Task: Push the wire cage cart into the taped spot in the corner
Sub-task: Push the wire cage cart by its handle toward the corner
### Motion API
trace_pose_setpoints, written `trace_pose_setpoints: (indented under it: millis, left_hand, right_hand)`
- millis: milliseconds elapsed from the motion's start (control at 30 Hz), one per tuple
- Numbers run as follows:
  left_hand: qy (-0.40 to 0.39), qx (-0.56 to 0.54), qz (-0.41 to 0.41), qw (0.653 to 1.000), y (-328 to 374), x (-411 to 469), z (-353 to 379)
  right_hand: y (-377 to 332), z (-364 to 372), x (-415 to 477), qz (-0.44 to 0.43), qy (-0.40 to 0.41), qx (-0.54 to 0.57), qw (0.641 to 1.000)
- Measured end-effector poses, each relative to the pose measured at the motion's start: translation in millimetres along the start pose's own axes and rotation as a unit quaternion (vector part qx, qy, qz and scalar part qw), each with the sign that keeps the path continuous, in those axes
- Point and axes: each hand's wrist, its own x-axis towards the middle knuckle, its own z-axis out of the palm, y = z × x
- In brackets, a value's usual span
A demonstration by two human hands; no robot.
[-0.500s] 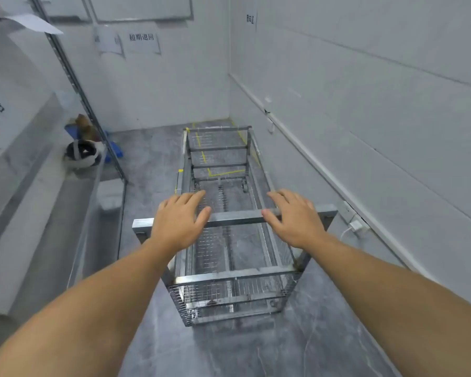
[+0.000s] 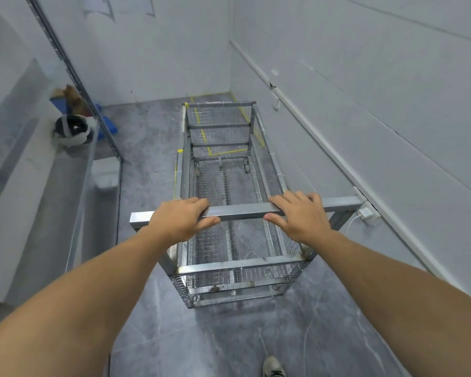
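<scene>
A long metal wire cage cart stands lengthwise in front of me on the grey floor, pointing toward the far corner. My left hand and my right hand both grip its square handle bar, fingers over the top, thumbs underneath. Yellow tape lines mark a rectangle on the floor in the corner; they show through the mesh at the cart's far end. The cart's far end overlaps the taped area.
The right wall runs close along the cart, with a white rail and a plugged-in charger. A grey counter with a headset lines the left. A slanted metal post and a blue object stand left of the corner. My shoe shows below.
The cart has rolled forward toward the corner, and I have stepped after it. Both hands, which rested on the bar with loose fingers, now wrap it.
</scene>
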Motion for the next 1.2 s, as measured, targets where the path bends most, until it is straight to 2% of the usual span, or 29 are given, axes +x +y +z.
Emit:
trace_pose_setpoints:
  millis: [200,600,800,1200]
  left_hand:
    - [0.042,0.030,-0.014,0.999,-7,12,4]
    - [0.085,0.020,-0.043,0.995,-47,68,8]
    - [0.061,0.006,-0.072,0.996,-63,117,4]
    - [0.053,0.017,-0.094,0.994,-74,230,2]
  right_hand:
    - [4,7,15,-0.001,0.028,-0.001,1.000]
    - [14,18,90,-0.027,0.061,-0.019,0.998]
    - [35,20,143,-0.053,0.077,-0.027,0.995]
    - [101,32,243,-0.047,0.087,-0.007,0.995]
